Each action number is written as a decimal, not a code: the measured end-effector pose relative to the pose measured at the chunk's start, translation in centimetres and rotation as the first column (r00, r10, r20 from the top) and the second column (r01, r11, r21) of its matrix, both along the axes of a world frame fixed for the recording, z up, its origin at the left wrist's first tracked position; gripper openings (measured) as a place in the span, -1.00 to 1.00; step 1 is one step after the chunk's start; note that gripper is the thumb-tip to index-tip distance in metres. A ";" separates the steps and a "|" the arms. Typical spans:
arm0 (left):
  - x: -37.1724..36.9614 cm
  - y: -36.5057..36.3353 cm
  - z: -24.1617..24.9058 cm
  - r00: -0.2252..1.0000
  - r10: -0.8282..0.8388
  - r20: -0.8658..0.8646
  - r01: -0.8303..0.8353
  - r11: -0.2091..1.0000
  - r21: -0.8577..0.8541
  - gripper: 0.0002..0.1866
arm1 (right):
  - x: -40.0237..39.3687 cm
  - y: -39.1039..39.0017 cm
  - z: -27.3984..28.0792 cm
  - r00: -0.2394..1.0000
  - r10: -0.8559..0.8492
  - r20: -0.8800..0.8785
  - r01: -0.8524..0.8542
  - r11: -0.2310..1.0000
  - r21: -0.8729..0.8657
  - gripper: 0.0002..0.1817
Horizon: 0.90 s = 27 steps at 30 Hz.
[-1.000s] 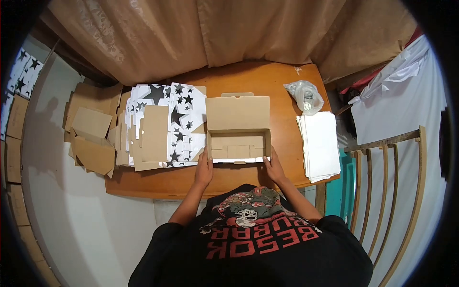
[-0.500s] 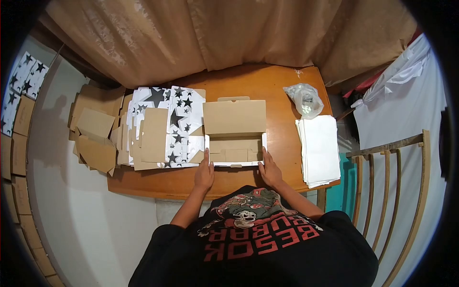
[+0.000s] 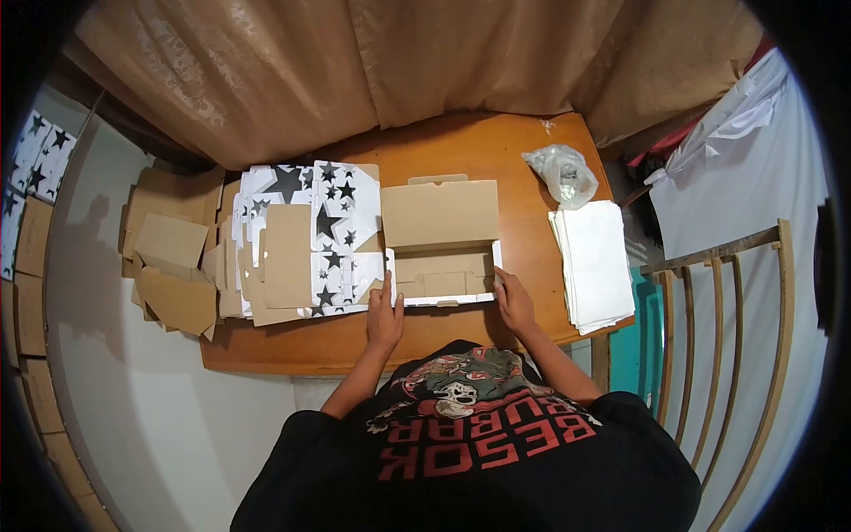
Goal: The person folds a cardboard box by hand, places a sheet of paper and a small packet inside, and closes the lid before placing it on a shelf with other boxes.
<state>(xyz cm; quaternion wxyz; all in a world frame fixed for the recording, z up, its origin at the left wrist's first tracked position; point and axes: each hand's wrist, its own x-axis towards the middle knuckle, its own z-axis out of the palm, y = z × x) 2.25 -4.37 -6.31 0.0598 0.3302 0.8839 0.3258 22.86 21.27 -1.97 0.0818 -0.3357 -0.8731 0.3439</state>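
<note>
An open cardboard box [image 3: 441,213], brown inside with white outer walls, stands on the table in front of me with its lid raised at the back. At its front left corner, my left hand [image 3: 385,319] grips the side wall, fingers pointing forward. My right hand [image 3: 514,303] holds the opposite corner, with the fingers along the right wall and the thumb near the front. Inside the box I see only bare cardboard and a folded flap. Just left of it lies a stack of flat star-printed cardboard sheets [image 3: 346,197].
A stack of white paper [image 3: 598,266] lies on the right of the wooden table [image 3: 523,204], below a clear plastic bag [image 3: 566,176] with small contents. Brown cardboard pieces [image 3: 173,239] pile up at the left end. A wooden rack [image 3: 736,337] stands at right.
The box now sits slightly turned, its right side a little farther forward, and both hands have stayed on its corners. The whole view has shifted slightly.
</note>
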 end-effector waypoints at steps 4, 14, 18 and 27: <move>-1.3 -0.5 -0.3 0.986 -0.010 0.166 0.006 1.000 0.024 -0.38 | -0.6 0.9 -1.7 0.975 0.043 -0.220 -0.008 0.987 0.159 -0.66; -1.2 0.0 -1.2 0.982 0.022 0.186 -0.035 0.997 0.068 -0.33 | -0.8 0.8 -3.7 0.994 -0.082 -0.071 0.086 0.994 0.066 -0.57; -1.8 0.2 -0.7 0.940 0.029 0.339 -0.010 0.998 -0.059 -0.28 | -1.3 0.8 -2.2 0.997 -0.072 -0.035 0.073 0.997 0.024 -0.40; -4.8 3.8 -0.5 0.994 0.090 0.065 -0.085 0.993 -0.083 -0.25 | -5.0 3.4 -1.0 0.960 -0.120 0.254 0.111 0.993 0.048 -0.30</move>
